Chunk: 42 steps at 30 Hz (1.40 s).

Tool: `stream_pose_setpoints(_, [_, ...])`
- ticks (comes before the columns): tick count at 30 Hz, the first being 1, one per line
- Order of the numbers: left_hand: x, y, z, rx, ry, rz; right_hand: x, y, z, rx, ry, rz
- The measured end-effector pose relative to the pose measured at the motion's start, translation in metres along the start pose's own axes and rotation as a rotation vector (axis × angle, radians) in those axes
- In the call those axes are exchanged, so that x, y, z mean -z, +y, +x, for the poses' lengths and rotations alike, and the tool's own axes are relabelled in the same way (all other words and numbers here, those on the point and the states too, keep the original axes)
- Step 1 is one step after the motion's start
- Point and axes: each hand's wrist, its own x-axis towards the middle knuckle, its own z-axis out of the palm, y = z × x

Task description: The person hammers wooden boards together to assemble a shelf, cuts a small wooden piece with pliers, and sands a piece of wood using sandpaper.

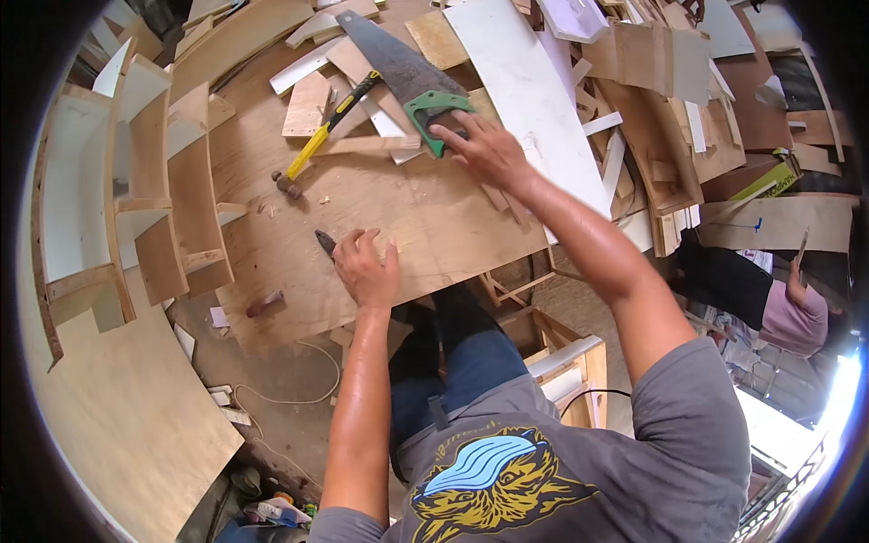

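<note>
A handsaw [389, 54] with a green handle lies across wood offcuts on the plywood worktop [416, 208]. My right hand [493, 158] is at its handle, with the fingers curled over the grip. Lower on the worktop my left hand [367, 271] is palm down, thumb and fingers apart. The dark, pointed tip of a tool [324, 242], perhaps pliers, sticks out beside its fingers; the rest is hidden under the hand. Between the hands and the saw blade lies a hammer [326, 131] with a yellow and black handle, its head toward the left.
Curved wooden shelf frames [172, 181] stand at the left. A long white board [534, 100] lies along the worktop's right side. Wood scraps [308, 104] surround the saw. Curved panels [652, 136] are piled at the right. Another person [787, 308] is farther right. A cord [290, 398] trails over the floor.
</note>
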Motion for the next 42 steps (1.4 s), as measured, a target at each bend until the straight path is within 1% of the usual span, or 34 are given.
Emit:
stream_pose_setpoints(1, [-0.004,0.001,-0.001,0.000,0.002,0.006,0.009,-0.014,-0.015,-0.125,-0.015,0.033])
stream_pose_setpoints(3, [-0.007,0.005,0.000,-0.002,-0.001,-0.009,0.004,-0.042,-0.059,-0.455,-0.114,0.129])
stream_pose_setpoints(6, [-0.011,0.014,0.000,0.000,-0.017,-0.050,-0.007,-0.067,-0.105,-0.545,-0.055,-0.145])
stream_pose_setpoints(9, [-0.014,0.023,0.002,-0.023,-0.026,-0.068,-0.018,-0.081,-0.110,-0.633,-0.190,-0.085])
stream_pose_setpoints(12, [-0.022,0.030,0.006,-0.041,-0.018,-0.115,-0.034,-0.114,-0.089,-0.654,-0.144,0.165])
stream_pose_setpoints(15, [-0.031,0.037,0.011,-0.036,-0.038,-0.179,-0.022,-0.123,-0.072,-0.581,-0.079,0.419])
stream_pose_setpoints(16, [-0.032,0.040,0.014,-0.030,-0.057,-0.194,-0.014,-0.117,-0.067,-0.626,-0.191,0.439])
stream_pose_setpoints(19, [-0.032,0.046,0.020,-0.036,-0.109,-0.185,-0.016,-0.073,-0.075,-0.384,-0.111,0.013])
stream_pose_setpoints(20, [-0.031,0.047,0.021,-0.041,-0.128,-0.173,-0.014,-0.058,-0.077,-0.404,-0.276,-0.013])
stream_pose_setpoints(23, [-0.032,0.047,0.021,-0.062,-0.124,-0.140,-0.027,-0.020,-0.093,-0.247,-0.204,-0.237])
stream_pose_setpoints(25, [-0.026,0.051,0.022,-0.044,-0.138,-0.157,-0.005,-0.001,-0.081,-0.221,-0.359,-0.371])
stream_pose_setpoints(26, [-0.022,0.050,0.022,-0.037,-0.145,-0.164,-0.006,0.015,-0.084,-0.226,-0.250,-0.260])
stream_pose_setpoints(27, [-0.019,0.048,0.023,-0.043,-0.146,-0.152,-0.005,0.025,-0.083,-0.204,-0.192,-0.227])
stream_pose_setpoints(29, [-0.015,0.044,0.023,-0.055,-0.146,-0.133,0.014,0.027,-0.069,-0.116,-0.134,-0.333])
stream_pose_setpoints(32, [-0.002,0.036,0.022,-0.041,-0.145,-0.159,0.016,0.043,-0.044,-0.131,-0.119,-0.355])
stream_pose_setpoints(33, [0.003,0.032,0.021,-0.042,-0.146,-0.154,0.014,0.057,-0.038,-0.110,-0.076,-0.408])
stream_pose_setpoints(35, [0.012,0.025,0.019,-0.046,-0.149,-0.152,0.024,0.084,-0.023,-0.185,-0.066,-0.498])
stream_pose_setpoints(37, [0.015,0.015,0.015,-0.048,-0.117,-0.149,0.042,0.112,-0.012,-0.315,-0.187,-0.484])
stream_pose_setpoints(38, [0.015,0.010,0.013,-0.050,-0.099,-0.148,0.052,0.118,-0.012,-0.301,-0.207,-0.469])
stream_pose_setpoints(40, [0.018,0.005,0.006,-0.031,-0.098,-0.174,0.058,0.111,-0.008,-0.273,-0.237,-0.410])
stream_pose_setpoints(42, [0.022,0.002,0.001,-0.020,-0.081,-0.210,0.053,0.073,-0.011,-0.286,-0.289,-0.283])
